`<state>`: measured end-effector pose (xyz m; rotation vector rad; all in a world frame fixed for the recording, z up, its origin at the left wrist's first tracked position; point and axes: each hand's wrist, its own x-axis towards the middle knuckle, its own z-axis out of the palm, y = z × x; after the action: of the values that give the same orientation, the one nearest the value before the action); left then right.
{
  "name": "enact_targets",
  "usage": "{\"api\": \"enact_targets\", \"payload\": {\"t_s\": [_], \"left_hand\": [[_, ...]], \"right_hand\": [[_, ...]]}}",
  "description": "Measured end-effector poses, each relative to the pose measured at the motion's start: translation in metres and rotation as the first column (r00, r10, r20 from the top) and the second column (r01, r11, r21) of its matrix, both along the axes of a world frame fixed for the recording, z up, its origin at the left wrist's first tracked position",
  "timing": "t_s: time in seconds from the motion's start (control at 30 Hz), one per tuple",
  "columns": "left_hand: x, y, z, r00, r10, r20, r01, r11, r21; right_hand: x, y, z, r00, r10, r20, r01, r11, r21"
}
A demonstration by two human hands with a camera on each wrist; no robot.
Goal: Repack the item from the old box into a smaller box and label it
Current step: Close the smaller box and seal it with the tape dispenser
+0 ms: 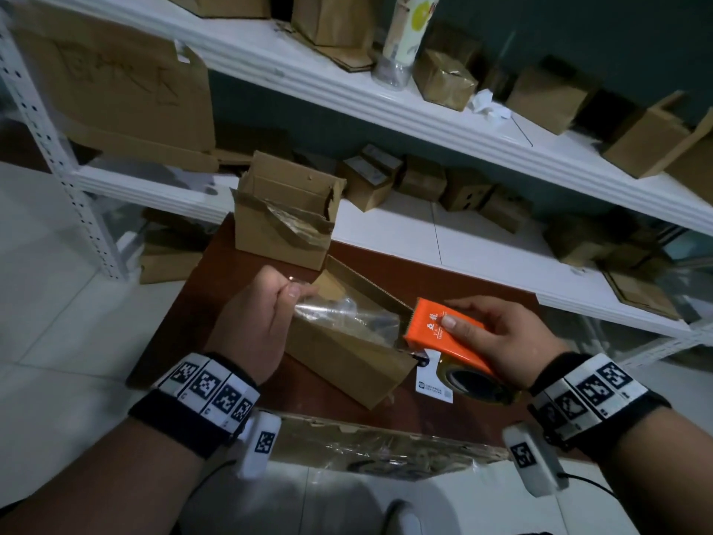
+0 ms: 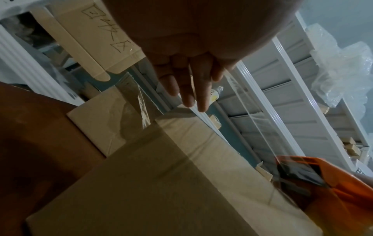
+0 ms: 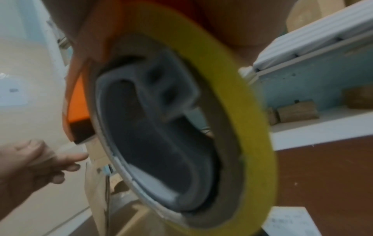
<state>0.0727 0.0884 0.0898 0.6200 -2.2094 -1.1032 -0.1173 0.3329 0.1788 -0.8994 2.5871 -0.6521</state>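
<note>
Two hands engaged, sealing step: left hand pinches clear tape end over smaller box on counter; right hand grips orange dispenser. Next: press tape down, cut.

cardboard boxes crowd white shelves behind a bottle.

Both forearms are bare. Each wrist wears a broad black band topped by a row of white blocks printed with black-and-white square markers; the right wrist's band matches it. Under each wrist hangs a white, rounded camera unit bearing one more marker, its twin at the right. A thin black cable appears to trail from the right unit.
</note>
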Motion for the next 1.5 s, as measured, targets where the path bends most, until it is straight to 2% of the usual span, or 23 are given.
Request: {"api": "enact_targets", "payload": {"t_s": [0.17,0.27,0.47,0.67,0.93,1.17,1.3,1.5], "left_hand": [[-0.006,0.000,-0.003,0.999,0.016,0.043,-0.013,0.997,-0.076],[-0.013,-0.002,-0.004,0.995,-0.018,0.101,0.032,0.990,-0.136],[-0.025,-0.004,-0.005,0.978,-0.016,0.207,0.053,0.983,-0.175],[-0.035,-0.002,-0.021,0.936,-0.066,0.347,0.088,0.995,-0.048],[-0.037,-0.001,-0.015,0.949,-0.022,0.314,0.020,1.000,0.010],[-0.037,-0.011,-0.027,0.982,0.001,0.189,-0.014,0.997,0.071],[-0.036,-0.012,-0.026,0.987,0.012,0.161,-0.025,0.996,0.083],[-0.037,-0.015,-0.028,0.990,0.010,0.141,-0.025,0.994,0.103]], "right_hand": [[0.005,0.007,-0.004,0.999,-0.051,0.008,0.052,0.998,-0.035],[0.006,0.011,-0.003,0.997,-0.078,0.009,0.078,0.997,-0.005],[0.003,0.014,-0.002,0.993,-0.107,0.039,0.108,0.994,-0.017],[-0.002,0.016,-0.015,0.984,-0.138,0.114,0.149,0.985,-0.092],[0.006,0.013,-0.018,0.931,-0.119,0.345,0.206,0.952,-0.226],[0.004,0.009,-0.027,0.953,-0.095,0.288,0.157,0.967,-0.200],[0.004,0.003,-0.034,0.962,-0.039,0.270,0.062,0.995,-0.077],[0.010,-0.003,-0.041,0.928,-0.018,0.371,0.055,0.994,-0.091]]}}
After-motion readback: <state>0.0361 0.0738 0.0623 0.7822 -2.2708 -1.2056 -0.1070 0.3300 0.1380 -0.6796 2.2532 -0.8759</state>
